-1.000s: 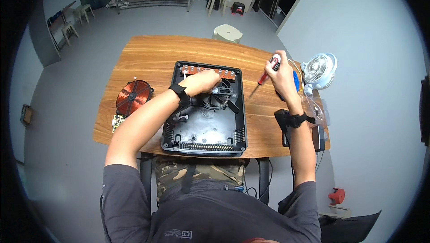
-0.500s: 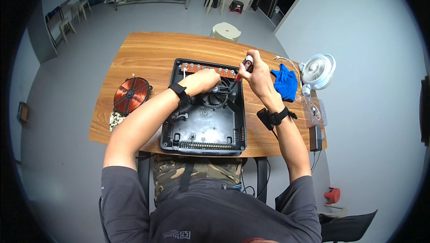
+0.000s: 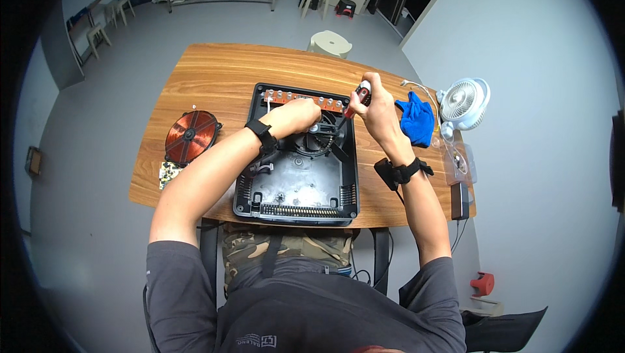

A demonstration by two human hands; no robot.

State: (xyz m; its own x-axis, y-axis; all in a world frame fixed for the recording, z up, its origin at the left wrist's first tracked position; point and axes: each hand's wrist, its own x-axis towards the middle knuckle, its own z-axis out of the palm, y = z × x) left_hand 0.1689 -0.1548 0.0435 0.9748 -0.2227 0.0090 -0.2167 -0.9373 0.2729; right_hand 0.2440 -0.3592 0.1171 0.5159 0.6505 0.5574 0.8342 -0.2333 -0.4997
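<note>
An opened black induction cooker housing [image 3: 296, 187] lies on the table in front of me. In its upper part sits a black cooling fan [image 3: 314, 144], just below an orange-brown circuit strip [image 3: 277, 97]. My left hand [image 3: 294, 117] is closed at the fan's upper edge, its fingertips partly hidden. My right hand [image 3: 381, 109] grips a screwdriver [image 3: 364, 92] with a red, black and white handle. The screwdriver slants down to the left, its tip at the fan's right side; exact contact cannot be made out.
Left of the housing lie a copper coil disc [image 3: 191, 137] and a small circuit board [image 3: 170, 172]. To the right are a blue cloth [image 3: 415, 118], a small white fan [image 3: 462, 102], a clear plastic box [image 3: 470, 164] and a black power adapter [image 3: 459, 200]. A stool [image 3: 330, 43] stands beyond the table.
Both hands keep their grips and places almost unchanged. The screwdriver has shifted very slightly to the right, along with a small shift of the view.
</note>
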